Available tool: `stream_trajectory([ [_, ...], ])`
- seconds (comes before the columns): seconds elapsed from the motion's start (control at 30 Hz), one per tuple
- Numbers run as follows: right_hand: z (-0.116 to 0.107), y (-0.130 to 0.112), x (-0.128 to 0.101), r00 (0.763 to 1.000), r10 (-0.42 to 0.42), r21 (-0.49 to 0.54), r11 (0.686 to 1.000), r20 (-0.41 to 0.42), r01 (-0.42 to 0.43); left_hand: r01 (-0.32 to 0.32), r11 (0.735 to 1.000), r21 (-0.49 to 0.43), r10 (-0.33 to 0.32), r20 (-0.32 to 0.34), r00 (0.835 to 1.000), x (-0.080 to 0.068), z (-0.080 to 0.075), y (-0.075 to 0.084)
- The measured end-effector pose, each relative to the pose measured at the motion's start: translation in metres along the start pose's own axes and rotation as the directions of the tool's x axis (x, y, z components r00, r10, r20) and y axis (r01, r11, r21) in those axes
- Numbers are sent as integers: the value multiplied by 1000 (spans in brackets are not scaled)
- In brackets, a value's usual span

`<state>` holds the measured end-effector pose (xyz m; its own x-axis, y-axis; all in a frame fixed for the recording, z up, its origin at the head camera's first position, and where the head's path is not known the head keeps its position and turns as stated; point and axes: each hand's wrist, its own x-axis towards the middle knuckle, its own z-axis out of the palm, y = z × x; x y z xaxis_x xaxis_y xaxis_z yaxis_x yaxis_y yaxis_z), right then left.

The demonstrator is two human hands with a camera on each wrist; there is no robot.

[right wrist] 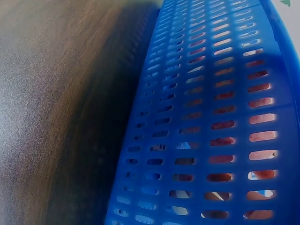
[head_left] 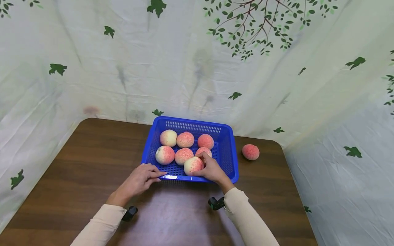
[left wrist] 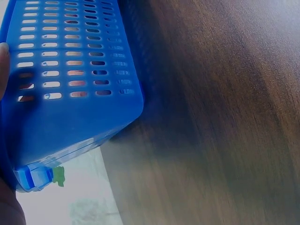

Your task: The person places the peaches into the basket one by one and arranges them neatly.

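Note:
A blue plastic basket (head_left: pixel 226 152) with slotted walls sits on the table, and several peaches in yellow and pink-red lie inside it. At the basket's near side, my right hand (head_left: pixel 211 169) grips a pale peach with a red blush (head_left: pixel 193 166) between thumb and fingers, just inside the near rim. My left hand (head_left: pixel 142 179) pinches the near rim toward its left end; in the left wrist view a fingertip (left wrist: pixel 3 65) shows against the basket's outer wall (left wrist: pixel 75 122). The right wrist view shows only the slotted wall (right wrist: pixel 201 126), with reddish fruit behind it; the right hand is hidden there.
One red peach (head_left: pixel 250 152) lies on the brown wooden table (head_left: pixel 101 153), right of the basket. A white curtain (head_left: pixel 172 68) printed with leaves and branches hangs behind the table and along both sides.

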<state>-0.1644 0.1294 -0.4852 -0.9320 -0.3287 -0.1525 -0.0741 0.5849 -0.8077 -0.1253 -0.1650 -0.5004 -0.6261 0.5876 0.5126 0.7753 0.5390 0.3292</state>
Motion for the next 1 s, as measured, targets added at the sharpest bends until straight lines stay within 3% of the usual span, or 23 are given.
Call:
stream_trajectory([
  [0.43,-1,-1,0,999,-43,-72,997,-14,42,11,1000,0,-11,15,1000,2,-3,1],
  [0.7,0,-3,-2,1000,11,-109,994,-29,-15,28,1000,-11,-28,31,999,2,-1,1],
  [1.0,1,-1,-1,997,16,-152,988,-81,-28,36,999,-11,-36,28,999,1,-1,1],
])
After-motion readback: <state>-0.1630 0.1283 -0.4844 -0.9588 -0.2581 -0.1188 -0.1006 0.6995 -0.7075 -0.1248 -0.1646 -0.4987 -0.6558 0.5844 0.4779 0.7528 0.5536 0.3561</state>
